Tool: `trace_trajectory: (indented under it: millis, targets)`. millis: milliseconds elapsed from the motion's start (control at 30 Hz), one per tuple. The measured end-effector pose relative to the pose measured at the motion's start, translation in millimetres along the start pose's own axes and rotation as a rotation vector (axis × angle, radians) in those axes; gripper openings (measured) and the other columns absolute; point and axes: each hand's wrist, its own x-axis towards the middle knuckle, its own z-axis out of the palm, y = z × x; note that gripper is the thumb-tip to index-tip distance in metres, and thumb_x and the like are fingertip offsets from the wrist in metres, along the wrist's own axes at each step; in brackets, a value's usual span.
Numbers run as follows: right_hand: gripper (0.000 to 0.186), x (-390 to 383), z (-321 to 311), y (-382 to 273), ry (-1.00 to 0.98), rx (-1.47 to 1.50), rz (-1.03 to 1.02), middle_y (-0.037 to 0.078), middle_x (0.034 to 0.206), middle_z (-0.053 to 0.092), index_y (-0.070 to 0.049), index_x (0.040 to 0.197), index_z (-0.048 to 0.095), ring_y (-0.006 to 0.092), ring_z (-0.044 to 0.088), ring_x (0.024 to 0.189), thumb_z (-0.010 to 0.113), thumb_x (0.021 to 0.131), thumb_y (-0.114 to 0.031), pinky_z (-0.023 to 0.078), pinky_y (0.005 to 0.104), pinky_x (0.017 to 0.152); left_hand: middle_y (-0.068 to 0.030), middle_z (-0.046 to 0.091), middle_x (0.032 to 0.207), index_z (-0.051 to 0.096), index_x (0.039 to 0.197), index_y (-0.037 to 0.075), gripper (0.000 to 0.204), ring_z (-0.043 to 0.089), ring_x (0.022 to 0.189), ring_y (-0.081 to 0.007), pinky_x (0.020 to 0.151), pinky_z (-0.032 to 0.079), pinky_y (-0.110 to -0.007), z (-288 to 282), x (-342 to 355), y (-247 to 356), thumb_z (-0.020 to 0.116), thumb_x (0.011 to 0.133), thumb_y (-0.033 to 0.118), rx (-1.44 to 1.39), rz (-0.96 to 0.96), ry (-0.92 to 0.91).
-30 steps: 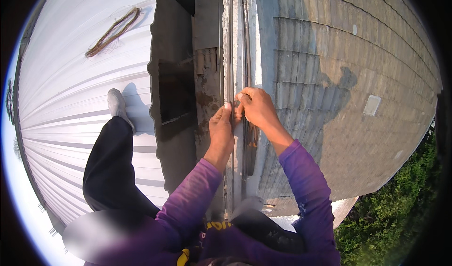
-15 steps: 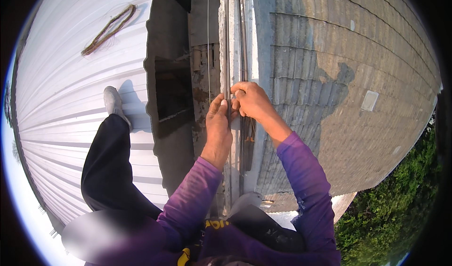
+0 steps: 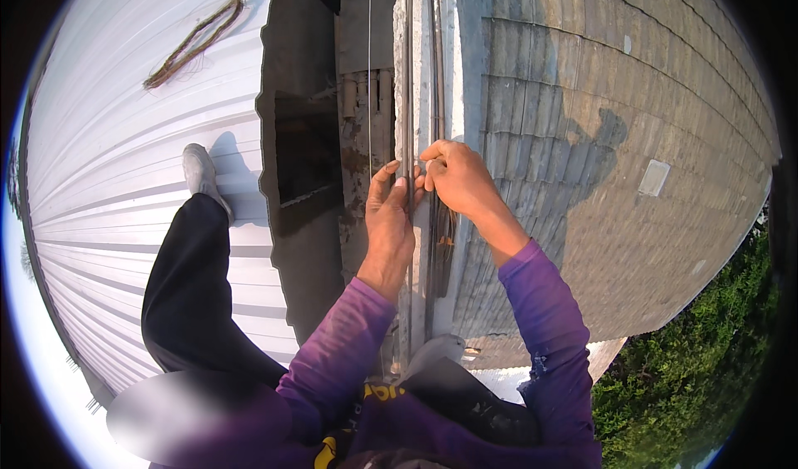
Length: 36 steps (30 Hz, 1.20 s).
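Dark rod [image 3: 408,78] passes the hands [image 3: 389,228] [image 3: 464,182], left loosely curled around it, right pinched.

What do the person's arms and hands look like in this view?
Both hands, left and right, are bare, without gloves. Long purple sleeves cover the forearms; the right sleeve has a frayed, seemingly torn patch along its inner edge.

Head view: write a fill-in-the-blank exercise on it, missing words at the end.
Both hands are at the rods; the ____ one is nearer the tiles.
The sleeves are coloured ____.
The brown loop lies on the picture's ____ side.
Missing words: right; purple; left.
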Motion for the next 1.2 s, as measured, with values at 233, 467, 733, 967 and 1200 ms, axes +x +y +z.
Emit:
trace_trajectory:
  millis: [233, 467, 733, 967, 1200]
  targets:
    - [0.033, -3.0, -1.0, 5.5, -0.075, 0.218, 0.076, 0.016, 0.091, 0.074, 0.014, 0.127, 0.060, 0.0170, 0.069, 0.071, 0.051, 0.102, -0.004, 0.053, 0.0297, 0.062, -0.0102, 0.067, 0.121, 0.059, 0.129, 0.004, 0.022, 0.069, 0.112, -0.0195, 0.099, 0.056, -0.034, 2.9, -5.0, -1.7, 0.051, 0.109, 0.004, 0.031, 0.081, 0.008]
    - [0.039, -26.0, -11.5, -18.5, -0.140, 0.567, 0.181, 0.021, 0.100, 0.075, 0.015, 0.138, 0.054, 0.0120, 0.065, 0.066, 0.051, 0.106, -0.008, 0.052, 0.0267, 0.057, -0.0122, 0.068, 0.124, 0.061, 0.134, -0.004, 0.029, 0.068, 0.109, -0.0175, 0.096, 0.057, -0.033, 3.8, -14.5, -8.4, 0.054, 0.108, 0.005, 0.427, 0.388, 0.032]
    - [0.030, -31.1, 3.6, 11.3, 0.071, 0.178, -0.186, 0.018, 0.105, 0.075, 0.006, 0.128, 0.065, 0.0208, 0.070, 0.079, 0.062, 0.102, -0.009, 0.056, 0.0330, 0.070, -0.0131, 0.070, 0.119, 0.059, 0.142, -0.004, 0.037, 0.069, 0.097, -0.0144, 0.087, 0.059, -0.030, 13.2, -24.3, -3.0, 0.056, 0.106, 0.004, 0.578, 0.444, 0.015]
    - [0.016, -27.0, 19.2, 15.3, 0.387, -0.093, -0.492, 0.017, 0.096, 0.071, 0.000, 0.111, 0.072, 0.0369, 0.070, 0.087, 0.064, 0.099, -0.008, 0.056, 0.0441, 0.076, -0.0155, 0.069, 0.120, 0.055, 0.145, -0.004, 0.040, 0.070, 0.096, -0.0153, 0.088, 0.060, -0.032, 22.5, -25.6, 0.2, 0.056, 0.107, 0.007, 0.663, 0.488, 0.047]
    - [0.011, -19.6, 12.4, 17.9, 0.204, -0.324, -0.634, 0.017, 0.095, 0.070, -0.001, 0.106, 0.068, 0.0380, 0.070, 0.091, 0.063, 0.096, -0.003, 0.057, 0.0465, 0.077, -0.0174, 0.063, 0.131, 0.045, 0.150, -0.006, 0.046, 0.069, 0.104, -0.0192, 0.096, 0.057, -0.034, 11.4, -8.1, -15.2, 0.054, 0.107, 0.007, 0.319, 0.425, 0.078]
